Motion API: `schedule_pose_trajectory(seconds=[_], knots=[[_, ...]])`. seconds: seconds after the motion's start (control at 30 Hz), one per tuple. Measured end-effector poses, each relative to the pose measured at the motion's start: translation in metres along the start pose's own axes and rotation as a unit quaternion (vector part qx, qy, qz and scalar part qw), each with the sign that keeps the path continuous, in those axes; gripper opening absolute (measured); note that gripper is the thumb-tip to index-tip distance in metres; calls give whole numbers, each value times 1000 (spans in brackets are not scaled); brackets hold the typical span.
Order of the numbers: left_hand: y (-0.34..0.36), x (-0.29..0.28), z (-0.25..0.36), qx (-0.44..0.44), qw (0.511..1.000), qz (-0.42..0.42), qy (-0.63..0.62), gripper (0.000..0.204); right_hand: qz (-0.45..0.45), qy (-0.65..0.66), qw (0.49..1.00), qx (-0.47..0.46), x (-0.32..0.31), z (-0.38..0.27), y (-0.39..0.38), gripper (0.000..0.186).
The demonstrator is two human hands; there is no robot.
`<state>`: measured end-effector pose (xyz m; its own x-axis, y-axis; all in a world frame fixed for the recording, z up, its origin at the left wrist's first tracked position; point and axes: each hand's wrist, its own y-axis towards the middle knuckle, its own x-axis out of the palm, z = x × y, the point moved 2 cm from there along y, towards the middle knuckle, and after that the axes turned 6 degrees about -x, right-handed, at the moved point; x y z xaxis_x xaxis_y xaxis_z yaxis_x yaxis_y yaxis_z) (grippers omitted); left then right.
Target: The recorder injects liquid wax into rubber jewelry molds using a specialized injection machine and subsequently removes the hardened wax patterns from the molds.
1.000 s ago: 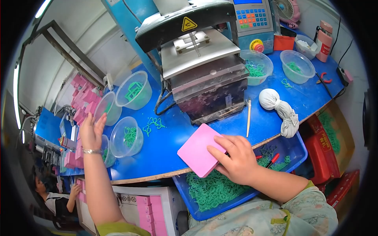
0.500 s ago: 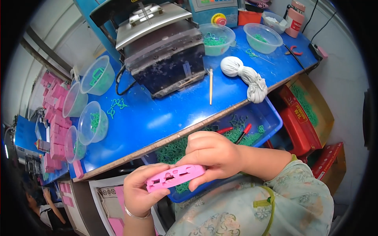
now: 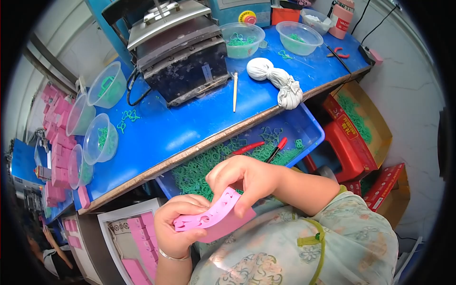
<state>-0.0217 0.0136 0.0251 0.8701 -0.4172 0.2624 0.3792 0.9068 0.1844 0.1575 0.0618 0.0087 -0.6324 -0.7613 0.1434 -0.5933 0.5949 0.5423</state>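
Observation:
A soft pink block [image 3: 223, 223] with small shaped hollows along its upper edge is held between my two hands, in front of my patterned top. My left hand [image 3: 178, 221], with a bracelet at the wrist, is closed around the block's left end. My right hand [image 3: 249, 178] pinches its right end between thumb and fingers. The block is bent, its right end curving upward. Just beyond my hands, a blue tray [image 3: 311, 126] holds a heap of small green rubbery pieces [image 3: 194, 173]; a red-handled tool [image 3: 249, 147] and a red-and-black pen-like tool [image 3: 277, 150] lie on them.
A dark press machine [image 3: 185, 66] stands on the blue table [image 3: 166, 137]. Clear bowls [image 3: 100, 137] with green pieces sit left and back. A wooden stick [image 3: 235, 92] and a knotted white cloth bundle [image 3: 275, 78] lie nearby. Pink blocks [image 3: 59, 156] are stacked far left.
The block has gone from nearly straight to curved, its right end pushed up by my right hand, and more of its smooth side shows. The whole view has shifted slightly.

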Motion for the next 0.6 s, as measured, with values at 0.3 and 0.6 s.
schedule_pose_trajectory(seconds=[0.3,0.6], knots=[[1,-3,-14,-64,971,207,104,40,167,-391,893,-144,-4,-7,3,37],[9,-8,-12,62,921,211,323,34,143,-473,849,-186,-8,-6,5,34]])
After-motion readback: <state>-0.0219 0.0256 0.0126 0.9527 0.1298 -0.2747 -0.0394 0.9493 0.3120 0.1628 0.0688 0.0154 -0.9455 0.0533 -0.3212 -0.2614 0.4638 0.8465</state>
